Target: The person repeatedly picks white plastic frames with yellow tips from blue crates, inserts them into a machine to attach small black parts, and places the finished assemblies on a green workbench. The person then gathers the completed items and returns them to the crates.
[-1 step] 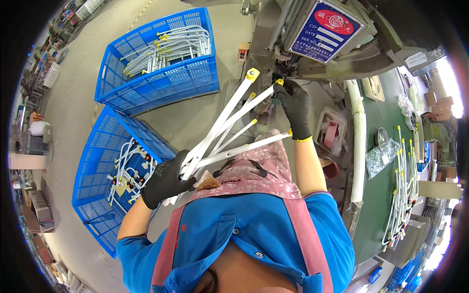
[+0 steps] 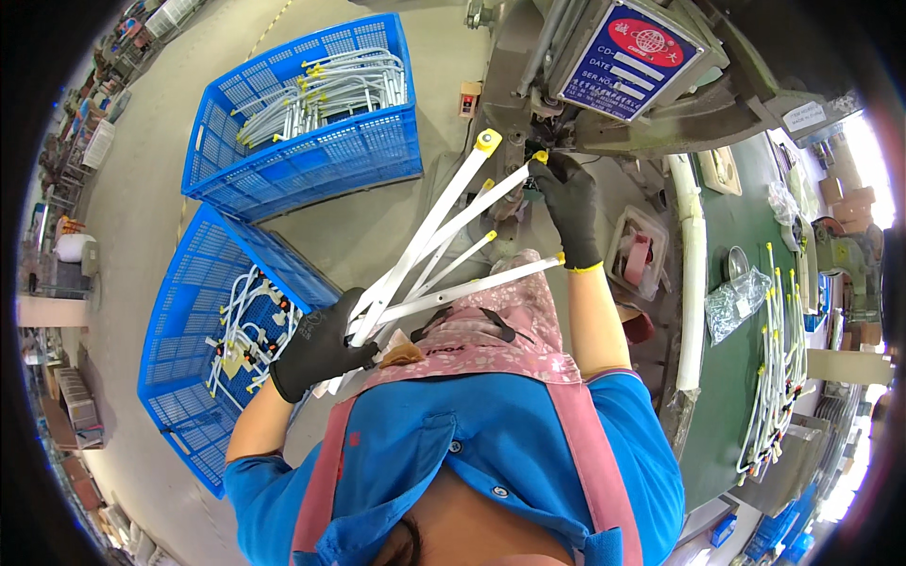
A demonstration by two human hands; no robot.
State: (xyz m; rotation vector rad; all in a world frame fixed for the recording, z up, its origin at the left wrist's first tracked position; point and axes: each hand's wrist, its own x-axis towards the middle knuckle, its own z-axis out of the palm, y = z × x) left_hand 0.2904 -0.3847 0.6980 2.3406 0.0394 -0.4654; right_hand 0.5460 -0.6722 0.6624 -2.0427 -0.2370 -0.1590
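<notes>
A white tubular frame (image 2: 441, 226) with yellow end fittings spreads in front of my apron, its bars fanning out from lower left to upper right. My left hand (image 2: 326, 347), in a black glove, is closed round the bars where they come together. At the other end, my right hand (image 2: 568, 203), gloved alike, pinches one bar at its yellow end fitting (image 2: 539, 158). That end sits close against the dark machine (image 2: 514, 141); whether it touches the machine I cannot tell. The other bar ends stick out free.
Two blue plastic crates, one at the upper left (image 2: 302, 170) and one lower (image 2: 175, 311), hold more white tubular parts. On the right, a green table (image 2: 722, 406) carries a row of white tubes (image 2: 769, 377) and a clear plastic bag (image 2: 739, 304). A bin (image 2: 637, 253) lies below the machine.
</notes>
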